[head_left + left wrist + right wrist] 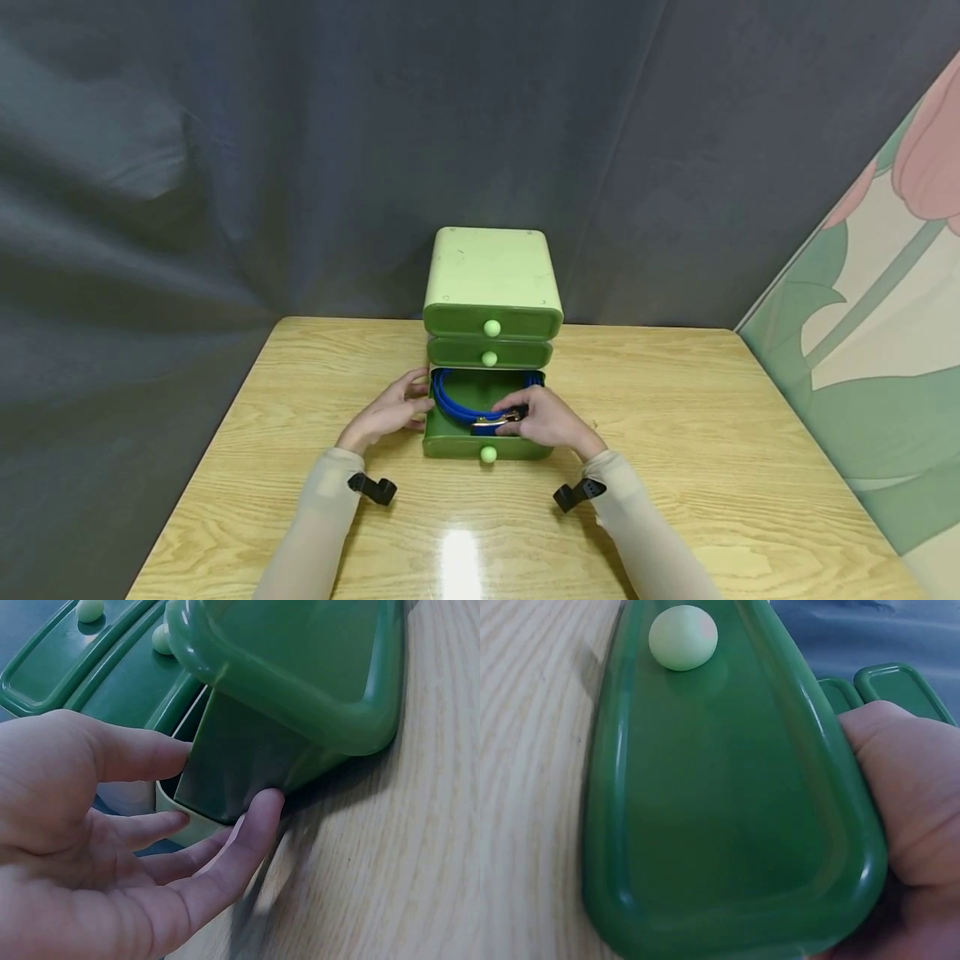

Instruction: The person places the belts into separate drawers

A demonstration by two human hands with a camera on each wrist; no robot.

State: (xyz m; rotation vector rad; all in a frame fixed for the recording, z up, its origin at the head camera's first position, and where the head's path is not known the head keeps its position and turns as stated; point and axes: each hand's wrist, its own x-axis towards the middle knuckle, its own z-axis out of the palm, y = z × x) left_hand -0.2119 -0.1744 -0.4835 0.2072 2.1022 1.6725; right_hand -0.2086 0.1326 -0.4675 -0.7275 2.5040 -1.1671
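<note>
A coiled blue belt with a gold-coloured buckle lies in the pulled-out bottom drawer of a small green chest. My right hand reaches over the drawer's right side and pinches the belt by its buckle end, thumb toward the front. In the right wrist view the drawer front hides those fingertips. At the drawer's left side is my left hand, its fingers spread and loosely bent. The left wrist view has its fingertips right at the drawer's side wall and the pale casing edge.
Above the pulled-out drawer, the middle drawer and top drawer are closed, each with a round pale knob. The chest's pale green top stands near the dark curtain behind the wooden table. A flower-patterned panel borders the right.
</note>
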